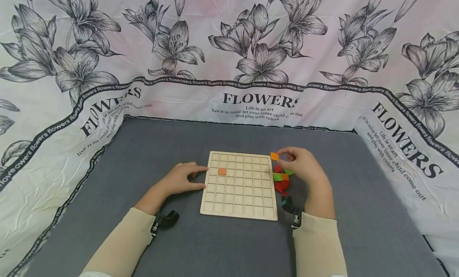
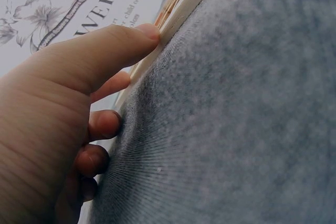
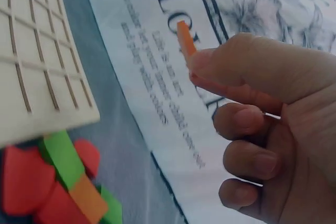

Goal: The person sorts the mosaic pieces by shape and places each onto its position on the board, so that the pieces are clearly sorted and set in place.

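Observation:
A pale wooden grid board (image 1: 239, 185) lies on the grey cloth, with one orange square tile (image 1: 222, 171) in a cell at its upper left. At the board's left edge, the thumb and index finger of my left hand (image 1: 183, 178) touch the rim; the left wrist view shows the thumb (image 2: 131, 40) against it. My right hand (image 1: 303, 163) pinches another orange square tile (image 1: 274, 156) between thumb and index finger, raised near the board's upper right corner. In the right wrist view this tile (image 3: 186, 40) is seen edge-on and the other fingers are curled.
Beside the board's right edge lies a small heap of red pieces (image 3: 26, 182), with green (image 3: 64, 156) and orange ones (image 3: 88, 198), partly behind my right hand in the head view. A flower-printed cloth (image 1: 258, 103) stands at the back and sides.

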The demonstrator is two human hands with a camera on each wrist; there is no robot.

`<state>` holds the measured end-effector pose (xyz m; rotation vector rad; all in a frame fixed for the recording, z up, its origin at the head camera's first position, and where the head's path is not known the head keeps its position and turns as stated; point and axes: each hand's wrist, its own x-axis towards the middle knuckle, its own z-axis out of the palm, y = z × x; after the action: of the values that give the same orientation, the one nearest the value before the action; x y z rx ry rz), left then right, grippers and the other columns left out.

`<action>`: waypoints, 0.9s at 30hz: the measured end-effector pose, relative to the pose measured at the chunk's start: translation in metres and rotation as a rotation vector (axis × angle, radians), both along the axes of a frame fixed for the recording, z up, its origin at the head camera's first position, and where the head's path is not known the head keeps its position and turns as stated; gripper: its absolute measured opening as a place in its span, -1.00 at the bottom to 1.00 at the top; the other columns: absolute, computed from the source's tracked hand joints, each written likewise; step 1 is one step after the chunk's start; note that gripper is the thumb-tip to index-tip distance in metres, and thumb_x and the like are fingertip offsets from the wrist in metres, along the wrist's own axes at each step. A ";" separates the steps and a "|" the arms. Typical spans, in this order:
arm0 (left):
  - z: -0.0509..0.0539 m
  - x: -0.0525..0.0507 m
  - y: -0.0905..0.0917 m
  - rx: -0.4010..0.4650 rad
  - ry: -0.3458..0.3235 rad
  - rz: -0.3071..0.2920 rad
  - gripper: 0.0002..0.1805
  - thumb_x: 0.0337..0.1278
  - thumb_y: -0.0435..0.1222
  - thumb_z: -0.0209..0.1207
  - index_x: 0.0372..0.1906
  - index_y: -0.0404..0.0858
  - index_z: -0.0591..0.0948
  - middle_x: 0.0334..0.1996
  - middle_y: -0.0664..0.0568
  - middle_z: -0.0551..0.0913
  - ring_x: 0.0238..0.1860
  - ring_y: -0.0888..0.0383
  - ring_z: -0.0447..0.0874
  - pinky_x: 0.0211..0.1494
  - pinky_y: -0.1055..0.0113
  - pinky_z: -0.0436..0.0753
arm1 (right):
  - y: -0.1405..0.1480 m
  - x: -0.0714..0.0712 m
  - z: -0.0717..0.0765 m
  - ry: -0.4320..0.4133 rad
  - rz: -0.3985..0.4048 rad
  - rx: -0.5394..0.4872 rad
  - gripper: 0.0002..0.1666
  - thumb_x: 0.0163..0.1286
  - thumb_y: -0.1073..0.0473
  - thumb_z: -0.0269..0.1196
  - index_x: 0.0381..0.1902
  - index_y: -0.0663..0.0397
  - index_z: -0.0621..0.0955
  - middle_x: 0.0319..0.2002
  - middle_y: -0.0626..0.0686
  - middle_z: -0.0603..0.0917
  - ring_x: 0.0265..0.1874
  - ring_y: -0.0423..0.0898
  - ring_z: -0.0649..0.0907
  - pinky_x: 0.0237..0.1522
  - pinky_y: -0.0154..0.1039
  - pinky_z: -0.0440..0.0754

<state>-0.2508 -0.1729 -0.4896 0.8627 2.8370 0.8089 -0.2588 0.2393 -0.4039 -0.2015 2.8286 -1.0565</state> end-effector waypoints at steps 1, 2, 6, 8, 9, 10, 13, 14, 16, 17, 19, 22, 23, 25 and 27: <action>0.000 0.000 0.000 -0.001 0.001 -0.001 -0.32 0.17 0.11 0.42 0.37 -0.02 0.61 -0.44 0.18 0.33 -0.42 0.23 0.21 -0.13 0.13 0.19 | -0.004 0.001 0.002 0.017 0.004 0.003 -0.63 0.45 0.04 0.33 0.14 0.02 0.68 -0.49 0.02 0.28 -0.41 -0.01 0.36 -0.33 -0.05 0.32; 0.000 0.000 0.000 -0.001 0.002 -0.001 -0.32 0.17 0.11 0.42 0.36 -0.02 0.61 -0.44 0.18 0.33 -0.42 0.23 0.22 -0.13 0.13 0.19 | -0.009 0.001 0.003 0.039 0.010 0.006 -0.64 0.45 0.04 0.33 0.14 0.01 0.68 -0.48 0.02 0.30 -0.42 0.00 0.37 -0.34 -0.05 0.33; -0.001 0.000 0.000 0.000 0.003 -0.001 -0.32 0.16 0.11 0.43 0.36 -0.02 0.62 -0.44 0.19 0.33 -0.42 0.24 0.23 -0.13 0.13 0.19 | -0.027 0.003 0.008 0.134 0.046 0.005 -0.65 0.47 0.08 0.33 0.15 0.00 0.69 -0.48 0.02 0.32 -0.42 -0.01 0.39 -0.33 -0.06 0.34; -0.001 -0.001 0.000 0.000 0.003 -0.001 -0.32 0.16 0.11 0.43 0.36 -0.02 0.62 -0.44 0.19 0.33 -0.42 0.24 0.23 -0.13 0.12 0.19 | -0.036 0.003 0.010 0.170 0.076 0.012 -0.64 0.47 0.10 0.32 0.18 0.00 0.69 -0.51 0.01 0.32 -0.46 -0.02 0.37 -0.36 -0.07 0.32; -0.001 -0.001 0.000 -0.001 0.004 -0.001 -0.32 0.16 0.11 0.43 0.36 -0.02 0.62 -0.44 0.19 0.33 -0.42 0.24 0.23 -0.13 0.12 0.19 | -0.041 0.003 0.011 0.182 0.089 0.015 -0.63 0.47 0.10 0.33 0.19 0.00 0.69 -0.53 0.01 0.32 -0.48 -0.03 0.35 -0.38 -0.07 0.31; -0.002 -0.001 0.000 -0.003 0.005 -0.001 -0.32 0.16 0.11 0.42 0.36 -0.02 0.62 -0.44 0.19 0.33 -0.42 0.24 0.23 -0.13 0.12 0.19 | -0.046 0.004 0.012 0.189 0.101 0.025 -0.62 0.47 0.09 0.33 0.20 0.00 0.69 -0.55 0.01 0.32 -0.51 -0.03 0.33 -0.40 -0.08 0.29; -0.002 -0.001 0.000 -0.007 0.006 -0.002 -0.32 0.17 0.12 0.42 0.36 -0.02 0.61 -0.44 0.19 0.33 -0.42 0.24 0.23 -0.13 0.12 0.19 | -0.059 0.005 0.012 0.199 0.138 0.074 -0.60 0.47 0.08 0.33 0.22 0.01 0.69 -0.49 0.02 0.41 -0.49 -0.03 0.36 -0.40 -0.07 0.30; -0.002 -0.001 -0.001 -0.008 0.007 -0.001 -0.32 0.17 0.12 0.42 0.36 -0.01 0.61 -0.44 0.19 0.33 -0.42 0.23 0.23 -0.12 0.12 0.19 | -0.063 0.005 0.011 0.200 0.144 0.090 -0.59 0.47 0.07 0.33 0.22 -0.01 0.69 -0.42 0.02 0.49 -0.44 -0.03 0.41 -0.37 -0.06 0.35; -0.003 -0.001 -0.001 -0.010 0.008 -0.001 -0.31 0.17 0.13 0.41 0.37 -0.01 0.61 -0.44 0.19 0.33 -0.42 0.23 0.22 -0.12 0.12 0.20 | -0.071 0.006 0.009 0.205 0.161 0.119 -0.59 0.47 0.05 0.33 0.23 -0.02 0.69 -0.23 0.03 0.64 -0.28 -0.02 0.54 -0.26 -0.04 0.47; -0.003 -0.001 -0.001 -0.010 0.007 -0.001 -0.31 0.17 0.13 0.41 0.37 -0.01 0.61 -0.44 0.19 0.33 -0.42 0.23 0.22 -0.12 0.12 0.19 | -0.074 0.006 0.007 0.207 0.171 0.128 -0.59 0.47 0.05 0.33 0.23 -0.02 0.69 -0.11 0.04 0.68 -0.18 -0.01 0.59 -0.18 -0.01 0.53; -0.003 -0.001 -0.001 -0.009 0.007 -0.001 -0.31 0.17 0.13 0.41 0.37 -0.01 0.61 -0.44 0.18 0.33 -0.42 0.23 0.22 -0.12 0.12 0.19 | -0.079 0.006 0.004 0.212 0.190 0.132 -0.59 0.47 0.06 0.33 0.23 -0.03 0.70 0.06 0.07 0.71 -0.03 0.04 0.66 -0.07 0.06 0.59; -0.003 0.000 -0.001 -0.008 0.009 -0.001 -0.32 0.17 0.11 0.42 0.37 -0.01 0.61 -0.44 0.18 0.32 -0.43 0.23 0.21 -0.12 0.12 0.19 | -0.087 0.006 -0.001 0.227 0.211 0.143 -0.60 0.47 0.06 0.33 0.22 -0.05 0.71 0.03 0.06 0.74 -0.04 0.04 0.70 -0.10 0.05 0.62; -0.003 0.000 -0.001 -0.008 0.010 -0.002 -0.32 0.17 0.11 0.42 0.37 -0.02 0.61 -0.44 0.18 0.32 -0.43 0.23 0.21 -0.13 0.12 0.19 | -0.090 0.005 -0.003 0.229 0.218 0.151 -0.60 0.47 0.05 0.33 0.22 -0.05 0.71 -0.09 0.05 0.76 -0.15 0.02 0.70 -0.19 0.00 0.62; -0.002 0.000 -0.001 -0.009 0.012 -0.003 -0.32 0.18 0.11 0.42 0.37 -0.02 0.60 -0.45 0.18 0.32 -0.44 0.23 0.20 -0.13 0.12 0.19 | -0.095 0.005 -0.006 0.232 0.230 0.169 -0.60 0.47 0.05 0.33 0.21 -0.05 0.71 -0.39 0.00 0.70 -0.43 -0.06 0.62 -0.42 -0.11 0.50; -0.002 -0.001 -0.001 -0.009 0.013 -0.004 -0.32 0.18 0.10 0.42 0.37 -0.02 0.60 -0.45 0.18 0.31 -0.45 0.23 0.19 -0.13 0.13 0.19 | -0.100 0.005 -0.009 0.229 0.240 0.193 -0.60 0.47 0.04 0.34 0.21 -0.05 0.72 -0.62 -0.05 0.51 -0.61 -0.12 0.44 -0.56 -0.19 0.31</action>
<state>-0.2513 -0.1736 -0.4917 0.8749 2.8474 0.7916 -0.2540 0.1395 -0.4127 -0.6633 2.9817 -0.7483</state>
